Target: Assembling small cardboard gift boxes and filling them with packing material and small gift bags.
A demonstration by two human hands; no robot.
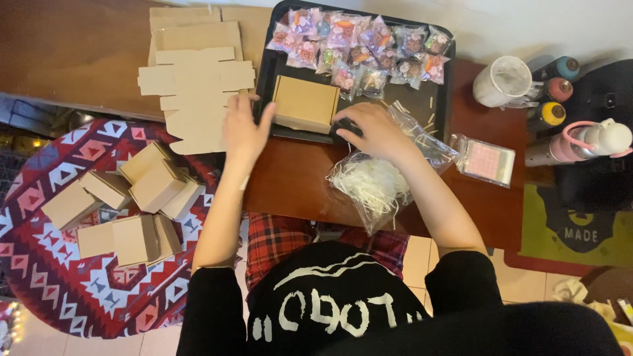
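Note:
A small brown cardboard box (305,102) rests on the near part of a black tray (440,109). My left hand (244,127) lies flat with fingers spread against the box's left side. My right hand (372,130) rests at the box's right corner, fingers bent down onto the tray edge; it grips nothing that I can see. Just under my right wrist lies a clear plastic bag of white shredded paper (373,186). Several small wrapped trinkets in clear packets (359,46) fill the far part of the tray.
Flat unfolded box blanks (196,79) lie left of the tray. Several folded brown boxes (125,204) sit on a patterned red seat at the left. A packet of pink stickers (486,160), a white cup (504,80) and bottles (573,142) stand at the right.

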